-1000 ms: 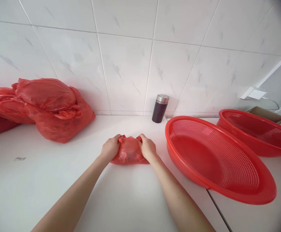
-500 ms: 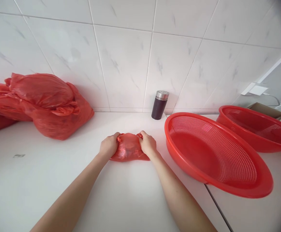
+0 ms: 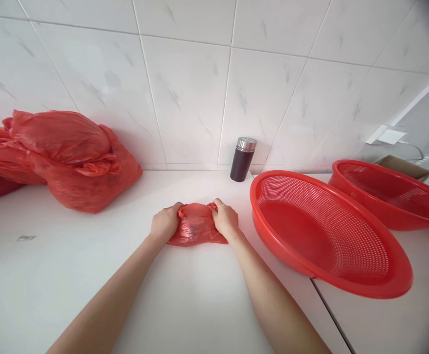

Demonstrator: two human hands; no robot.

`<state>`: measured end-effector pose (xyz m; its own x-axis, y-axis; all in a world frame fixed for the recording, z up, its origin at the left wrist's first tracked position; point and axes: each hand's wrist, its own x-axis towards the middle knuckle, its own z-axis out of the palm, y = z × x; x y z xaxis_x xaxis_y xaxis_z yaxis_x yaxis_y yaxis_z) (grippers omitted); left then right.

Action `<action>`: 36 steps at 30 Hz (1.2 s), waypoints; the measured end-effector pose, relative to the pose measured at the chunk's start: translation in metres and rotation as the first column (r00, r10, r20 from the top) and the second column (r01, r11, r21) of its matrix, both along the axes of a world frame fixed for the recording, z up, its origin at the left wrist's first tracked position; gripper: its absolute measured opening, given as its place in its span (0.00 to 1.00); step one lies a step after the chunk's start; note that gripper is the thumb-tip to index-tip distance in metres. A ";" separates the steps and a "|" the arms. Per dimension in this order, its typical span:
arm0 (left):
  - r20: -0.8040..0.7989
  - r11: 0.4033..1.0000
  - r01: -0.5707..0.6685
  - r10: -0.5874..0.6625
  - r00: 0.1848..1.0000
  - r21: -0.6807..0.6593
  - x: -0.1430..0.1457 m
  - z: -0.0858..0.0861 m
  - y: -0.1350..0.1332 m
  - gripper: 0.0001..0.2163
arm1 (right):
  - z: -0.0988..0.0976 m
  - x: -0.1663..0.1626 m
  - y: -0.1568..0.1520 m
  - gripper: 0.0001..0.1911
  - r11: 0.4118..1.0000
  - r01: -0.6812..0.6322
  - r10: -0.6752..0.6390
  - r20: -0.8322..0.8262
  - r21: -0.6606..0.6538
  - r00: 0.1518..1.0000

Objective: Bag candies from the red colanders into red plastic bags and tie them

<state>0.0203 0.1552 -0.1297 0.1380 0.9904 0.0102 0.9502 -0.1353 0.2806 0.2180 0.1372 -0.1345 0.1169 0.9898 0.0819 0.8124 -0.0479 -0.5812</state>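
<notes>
A small red plastic bag (image 3: 195,226) rests on the white table (image 3: 185,295) between my two hands. It looks filled, but its contents cannot be made out through the shiny film. My left hand (image 3: 165,222) is closed on the bag's upper left corner, where a twist of plastic sticks out by the thumb. On the opposite side, my right hand (image 3: 225,218) grips the upper right corner with the fingers curled in. Parts of the fingers on both hands are hidden behind the bag.
Large filled red bags (image 3: 77,167) are heaped at the left against the tiled wall (image 3: 185,98). A dark flask (image 3: 242,160) with a silver lid stands behind my right hand. Two red plastic baskets (image 3: 302,241) sit to the right, with a cardboard box (image 3: 402,167) beyond them.
Both hands keep their hold on the small bag, which stays in place. The whole view has shifted very slightly.
</notes>
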 end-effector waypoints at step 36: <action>0.420 0.994 -0.085 0.049 0.906 0.068 -0.003 0.002 -0.016 0.23 | 0.007 -0.009 -0.007 0.28 0.999 0.003 -0.005 -0.056 -0.045 0.998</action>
